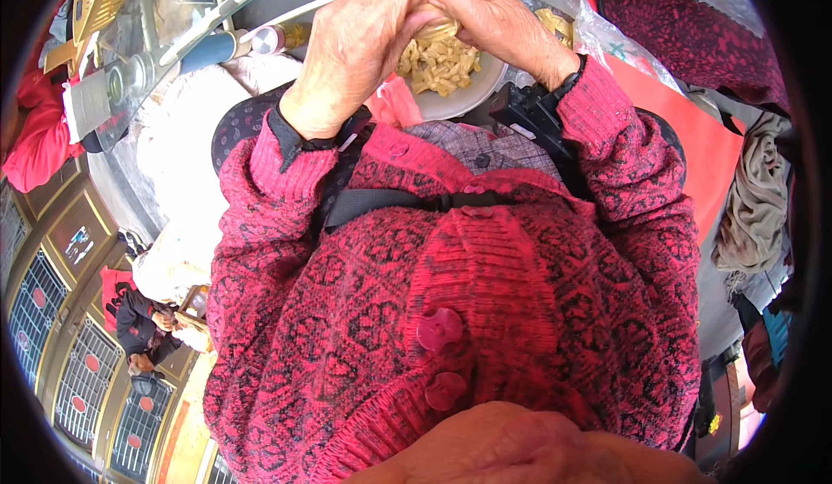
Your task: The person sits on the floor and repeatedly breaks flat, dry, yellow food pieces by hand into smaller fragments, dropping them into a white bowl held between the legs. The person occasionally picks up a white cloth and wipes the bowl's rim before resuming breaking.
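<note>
So the left hand (360, 46) and right hand (504, 29) nearly meet, fingers curled in, both gripping a pale-yellow piece (444, 26) between them. It's mostly covered, so can't tell which way its long axis runs. Off to their left, a smooth blue cylinder (208, 51) points roughly sideways. Under them, a round, pale bowl (496, 78) holds floppy yellowish strips (439, 66) pointing every which way. To their right, crinkly clear plastic (628, 44).

No text, labels, numbers or signs legible.
</note>
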Demonstrator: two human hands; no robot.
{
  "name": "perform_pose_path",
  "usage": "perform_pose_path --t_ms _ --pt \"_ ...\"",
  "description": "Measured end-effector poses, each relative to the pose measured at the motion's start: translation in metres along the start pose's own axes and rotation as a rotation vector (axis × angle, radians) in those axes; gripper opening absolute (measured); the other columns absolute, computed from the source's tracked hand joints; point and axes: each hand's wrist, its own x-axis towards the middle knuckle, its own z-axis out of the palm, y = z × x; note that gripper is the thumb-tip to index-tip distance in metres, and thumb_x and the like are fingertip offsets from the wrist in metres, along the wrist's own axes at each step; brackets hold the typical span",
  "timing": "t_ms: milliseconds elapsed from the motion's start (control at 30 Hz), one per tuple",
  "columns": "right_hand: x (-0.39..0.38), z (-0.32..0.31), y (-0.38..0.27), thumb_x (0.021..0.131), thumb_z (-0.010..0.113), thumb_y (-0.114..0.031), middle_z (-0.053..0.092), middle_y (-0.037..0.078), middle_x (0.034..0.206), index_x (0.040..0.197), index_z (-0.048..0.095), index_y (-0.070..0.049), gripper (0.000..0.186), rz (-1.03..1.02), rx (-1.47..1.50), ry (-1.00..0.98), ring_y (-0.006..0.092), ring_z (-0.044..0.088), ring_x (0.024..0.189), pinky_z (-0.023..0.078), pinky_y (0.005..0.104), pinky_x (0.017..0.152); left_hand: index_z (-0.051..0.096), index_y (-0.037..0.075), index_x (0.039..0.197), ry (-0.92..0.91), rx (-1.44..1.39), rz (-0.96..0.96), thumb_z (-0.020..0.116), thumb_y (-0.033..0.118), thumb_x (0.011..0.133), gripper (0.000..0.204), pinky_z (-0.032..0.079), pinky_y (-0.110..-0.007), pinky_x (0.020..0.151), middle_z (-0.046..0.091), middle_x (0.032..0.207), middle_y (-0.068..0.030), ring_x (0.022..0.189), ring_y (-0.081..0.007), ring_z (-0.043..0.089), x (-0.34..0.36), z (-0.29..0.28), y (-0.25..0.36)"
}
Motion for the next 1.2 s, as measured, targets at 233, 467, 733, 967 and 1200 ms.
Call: perform_pose_path --t_ms 233,467,733,967,1200 --pt "-0.011 -0.006 -0.031 0.106 0.058 -0.025 0.064 0.007 0.091 0.111 0.062 -0.004 0.022 0.227 0.042 0.138 0.0147 0.062 0.083 0.050 0.0299 0.075 0.058 0.005 0.108 0.136 -0.837 -0.591 0.070 0.009 0.096 0.017 0.046 -0.023 0.072 0.059 0.089 0.0008 0.079 -0.0054 0.055 0.003 -0.008 0.004" --pt "-0.016 -0.010 -0.018 0.109 0.052 -0.024 0.068 0.009 0.100 0.116 0.062 -0.001 0.026 0.027 0.051 0.229 0.0182 0.065 0.094 0.050 0.0312 0.083 0.053 -0.005 0.141 0.107 -1.178 -0.625 0.078 0.016 0.092 0.059 0.051 -0.033 0.100 0.066 0.126 -0.0122 0.113 -0.0217 0.065 0.010 -0.014 0.029" --pt "-0.025 0.006 -0.003 0.108 0.054 -0.025 0.065 0.012 0.119 0.132 0.053 0.001 0.036 0.040 0.196 0.287 0.0211 0.063 0.109 0.049 0.0326 0.096 0.063 0.000 0.137 -0.002 -0.590 -0.215 0.065 0.016 0.101 0.040 0.047 -0.033 0.102 0.065 0.124 -0.0115 0.118 -0.0198 0.059 0.009 0.005 0.014" --pt "-0.038 -0.001 0.013 0.106 0.048 -0.054 0.061 0.010 0.111 0.127 0.053 0.001 0.060 -0.021 -0.035 0.491 0.0178 0.059 0.105 0.047 0.0310 0.091 0.055 -0.010 0.140 -0.175 -1.167 -0.524 0.047 0.038 0.110 0.057 0.049 -0.037 0.103 0.064 0.132 -0.0153 0.117 -0.0248 0.064 -0.002 -0.006 0.013" --pt "-0.059 -0.028 0.009 0.107 0.055 -0.041 0.056 -0.003 0.074 0.096 0.066 -0.005 0.039 0.137 -0.071 0.443 0.0050 0.047 0.062 0.036 0.0229 0.056 0.048 -0.008 0.142 -0.039 -1.557 -0.672 0.044 0.038 0.111 0.056 0.058 -0.048 0.093 0.067 0.116 -0.0116 0.094 -0.0182 0.067 0.002 -0.013 0.011"
